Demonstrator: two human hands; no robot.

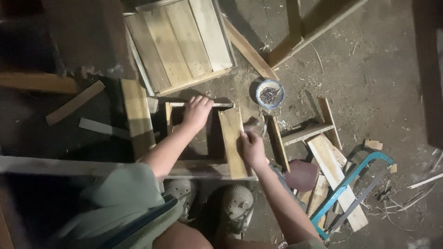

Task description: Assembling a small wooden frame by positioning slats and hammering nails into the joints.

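On the dirt floor (369, 69), a rough wooden frame (203, 161) sits just in front of the person's shoes. The left hand (197, 112) curls over its far rail; the right hand (252, 146) presses a pale plank (232, 140) at the frame's right edge, fingers closed around something too blurred to identify. A small bowl of nails (270, 93) and a blue hacksaw (353, 189) crowd the right side. Shadow hides the left.

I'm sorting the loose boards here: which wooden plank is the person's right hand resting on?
The right hand rests on the light upright plank forming the frame's right side, unlike the loose planks lying by the blue hacksaw. The left hand grips the frame's far crosspiece.
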